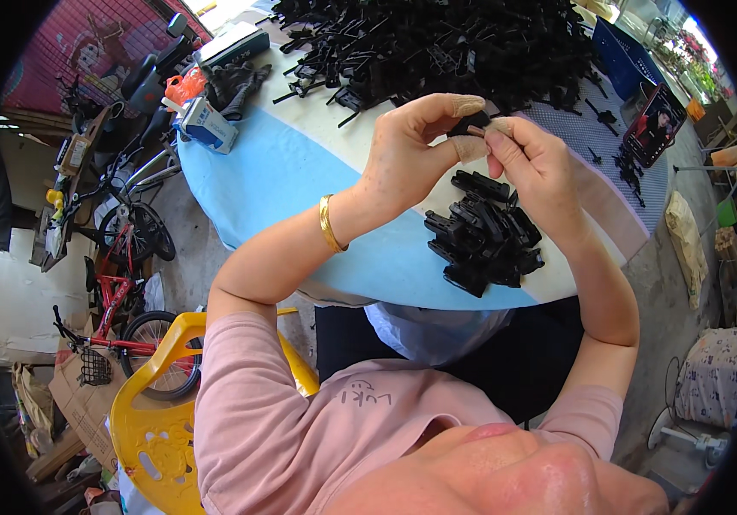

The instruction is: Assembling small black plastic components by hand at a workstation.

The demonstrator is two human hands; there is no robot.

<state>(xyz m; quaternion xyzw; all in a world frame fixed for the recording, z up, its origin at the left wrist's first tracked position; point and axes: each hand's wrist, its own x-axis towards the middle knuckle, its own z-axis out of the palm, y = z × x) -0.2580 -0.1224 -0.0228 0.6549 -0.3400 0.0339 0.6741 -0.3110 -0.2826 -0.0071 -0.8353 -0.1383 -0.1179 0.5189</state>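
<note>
Over the table, my left hand [404, 156] holds a small black plastic part [470, 125] between thumb and forefinger, both wrapped in beige tape. My right hand [543, 176] meets it there, its thumb and taped forefinger pinched at the part's right end. Whether a separate small piece sits in that pinch is hidden by the fingers. Just below the hands lies a small heap of black plastic parts [482, 233]. A much larger heap of black parts [437, 51] with thin stems covers the far side of the table.
A light blue and cream cloth [257, 184] covers the round table. At its left stand a blue-and-white carton [207, 125] and a red plastic bag [185, 86]. A phone [656, 125] leans near a blue basket [626, 58] at the right. A yellow chair [156, 429] and bicycles are at the left.
</note>
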